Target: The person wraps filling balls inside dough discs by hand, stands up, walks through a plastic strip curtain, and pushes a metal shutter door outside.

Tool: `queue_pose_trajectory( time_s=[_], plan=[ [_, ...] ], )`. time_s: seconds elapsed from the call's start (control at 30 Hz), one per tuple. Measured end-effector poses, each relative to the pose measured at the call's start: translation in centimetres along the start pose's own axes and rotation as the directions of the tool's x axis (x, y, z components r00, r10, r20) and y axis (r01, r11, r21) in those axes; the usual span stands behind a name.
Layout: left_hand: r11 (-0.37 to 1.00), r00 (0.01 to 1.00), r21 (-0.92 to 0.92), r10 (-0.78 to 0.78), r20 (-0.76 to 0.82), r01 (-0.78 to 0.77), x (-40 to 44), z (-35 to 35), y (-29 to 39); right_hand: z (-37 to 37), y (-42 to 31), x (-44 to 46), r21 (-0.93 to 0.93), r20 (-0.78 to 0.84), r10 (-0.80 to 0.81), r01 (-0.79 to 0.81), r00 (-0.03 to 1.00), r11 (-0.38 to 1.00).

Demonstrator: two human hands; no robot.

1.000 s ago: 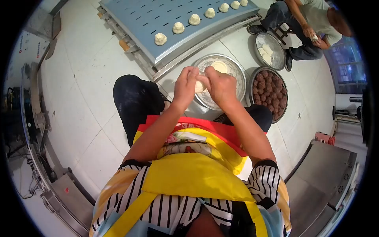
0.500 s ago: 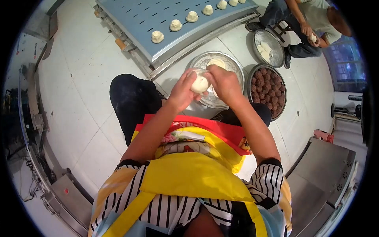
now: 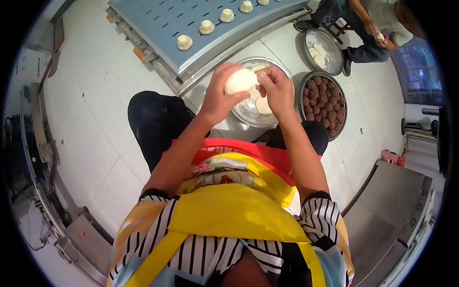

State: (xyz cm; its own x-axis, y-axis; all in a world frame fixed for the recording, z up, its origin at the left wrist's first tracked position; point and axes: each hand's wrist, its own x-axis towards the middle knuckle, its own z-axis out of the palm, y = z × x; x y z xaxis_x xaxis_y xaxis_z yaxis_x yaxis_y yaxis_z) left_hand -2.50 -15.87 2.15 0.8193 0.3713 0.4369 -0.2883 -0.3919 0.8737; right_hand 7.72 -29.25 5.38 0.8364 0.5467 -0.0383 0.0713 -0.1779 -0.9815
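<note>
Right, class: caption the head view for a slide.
Left hand cradles dough, right hand at its edge, near a metal bowl.

Bright light falls over the middle of the view, nearly bleaching the dough [image 3: 239,82] and whitening the tiled floor [image 3: 98,115], with soft grey shadows beside the bowl [image 3: 245,115] and a bluish glow at the window [image 3: 423,74]. Slight blur softens the left hand [image 3: 217,98], while the apron [image 3: 239,210] looks crisp. Fisheye distortion curves straight edges toward a black border, where the dim far left is perhaps too murky to read.
</note>
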Motion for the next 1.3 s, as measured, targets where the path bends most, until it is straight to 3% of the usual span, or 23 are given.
queue_pose_trajectory(
  time_s=[0.07, 0.1, 0.17, 0.2, 0.27, 0.33, 0.37, 0.4, 0.43, 0.47, 0.5, 0.57, 0.6, 0.63, 0.7, 0.77, 0.8, 0.87, 0.93, 1.0, 1.07, 1.27, 1.3],
  plan=[
    [0.896, 0.952, 0.330, 0.252, 0.171, -0.297, 0.7, -1.1, -0.3, 0.2, 2.1, 0.7, 0.280, 0.063, 0.201, -0.211, 0.977, 0.937],
    [0.773, 0.893, 0.452, 0.344, 0.291, -0.445, 0.9, -1.5, -0.7, -0.2, 2.9, 1.4, 0.286, 0.173, 0.276, -0.316, 0.945, 0.905],
    [0.681, 0.814, 0.459, 0.396, 0.425, -0.571, 0.8, -1.5, -1.5, -1.4, 4.1, 2.7, 0.265, 0.384, 0.399, -0.513, 0.833, 0.816],
    [0.662, 0.773, 0.425, 0.413, 0.481, -0.618, 0.8, -1.5, -1.6, -1.8, 4.3, 3.4, 0.185, 0.424, 0.503, -0.616, 0.753, 0.766],
    [0.634, 0.727, 0.389, 0.448, 0.520, -0.669, 1.2, -1.2, -2.3, -3.2, 2.9, 4.4, 0.202, 0.487, 0.526, -0.676, 0.697, 0.708],
    [0.912, 0.947, 0.283, 0.244, 0.208, -0.297, 0.9, 0.1, -2.0, -5.1, 3.4, 5.7, 0.339, 0.549, 0.429, -0.661, 0.717, 0.670],
    [0.981, 0.995, 0.173, 0.076, 0.057, -0.085, 0.7, 1.0, -1.7, -5.0, 3.9, 5.8, 0.263, 0.439, 0.466, -0.605, 0.769, 0.752],
    [0.883, 0.944, -0.337, -0.323, 0.073, 0.328, -0.1, 2.1, -2.8, -4.6, 4.3, 5.7, 0.177, 0.324, 0.480, -0.551, 0.815, 0.816],
    [0.690, 0.895, -0.586, -0.415, 0.162, 0.426, -0.2, 2.2, -2.8, -4.2, 5.0, 5.8, 0.082, 0.208, 0.475, -0.499, 0.855, 0.863],
    [0.422, 0.841, -0.768, -0.468, 0.270, 0.482, -0.5, 2.2, -2.6, -4.6, 6.2, 6.0, -0.106, 0.243, 0.450, -0.438, 0.859, 0.893],
    [0.108, 0.788, -0.864, -0.477, 0.389, 0.491, -0.8, 2.3, -2.5, -4.8, 7.1, 6.1, -0.300, 0.236, 0.382, -0.307, 0.894, 0.903],
    [-0.003, 0.718, -0.821, -0.482, 0.501, 0.571, -1.3, 2.5, -2.9, -5.0, 8.9, 6.0, -0.633, 0.270, 0.238, -0.014, 0.933, 0.774],
    [-0.104, 0.699, -0.799, -0.428, 0.573, 0.592, -1.6, 2.5, -3.9, -4.9, 10.1, 5.8, -0.680, 0.291, 0.194, 0.060, 0.937, 0.731],
    [-0.203, 0.679, -0.766, -0.364, 0.638, 0.610, -1.8, 2.5, -4.5, -4.7, 9.3, 5.3, -0.428, 0.364, 0.188, -0.015, 0.912, 0.904],
    [-0.149, 0.595, -0.745, -0.509, 0.622, 0.650, -1.0, 3.1, -3.6, -3.8, 6.1, 3.1, 0.150, 0.486, 0.110, -0.207, 0.867, 0.967],
    [-0.130, 0.434, -0.721, -0.721, 0.540, 0.680, -0.1, 4.1, -2.4, -1.3, 4.8, 0.5, 0.252, 0.504, -0.100, -0.035, 0.858, 0.967],
    [-0.023, 0.466, -0.635, -0.659, 0.590, 0.772, -0.4, 3.5, -2.7, -1.1, 4.4, 0.3, 0.105, 0.432, 0.019, -0.071, 0.902, 0.992],
    [-0.033, 0.488, -0.673, -0.663, 0.568, 0.739, 0.5, 3.8, -0.3, -0.6, 3.9, -0.9, 0.027, 0.273, 0.041, -0.050, 0.961, 0.998],
    [0.013, 0.546, -0.711, -0.650, 0.528, 0.703, 0.6, 3.7, 0.4, 0.0, 3.5, -1.1, -0.054, 0.151, -0.080, 0.089, 0.985, 0.995],
    [0.083, 0.560, -0.685, -0.650, 0.514, 0.724, 0.6, 3.4, 0.5, 0.9, 2.4, -1.0, 0.219, 0.132, -0.180, 0.148, 0.975, 0.965],
    [0.114, 0.551, -0.664, -0.669, 0.499, 0.739, 0.6, 3.5, 0.8, 0.9, 2.0, -1.3, 0.271, 0.106, -0.185, 0.151, 0.977, 0.951],
    [0.058, 0.529, -0.742, -0.739, 0.418, 0.668, 1.0, 3.2, 3.0, 2.4, 0.8, -2.1, -0.112, -0.067, -0.113, 0.105, 0.991, 0.988],
    [0.077, 0.543, -0.712, -0.706, 0.455, 0.697, 0.8, 2.8, 2.6, 2.1, 0.1, -2.1, 0.031, 0.054, -0.030, 0.028, 0.998, 0.999]
  ],
)
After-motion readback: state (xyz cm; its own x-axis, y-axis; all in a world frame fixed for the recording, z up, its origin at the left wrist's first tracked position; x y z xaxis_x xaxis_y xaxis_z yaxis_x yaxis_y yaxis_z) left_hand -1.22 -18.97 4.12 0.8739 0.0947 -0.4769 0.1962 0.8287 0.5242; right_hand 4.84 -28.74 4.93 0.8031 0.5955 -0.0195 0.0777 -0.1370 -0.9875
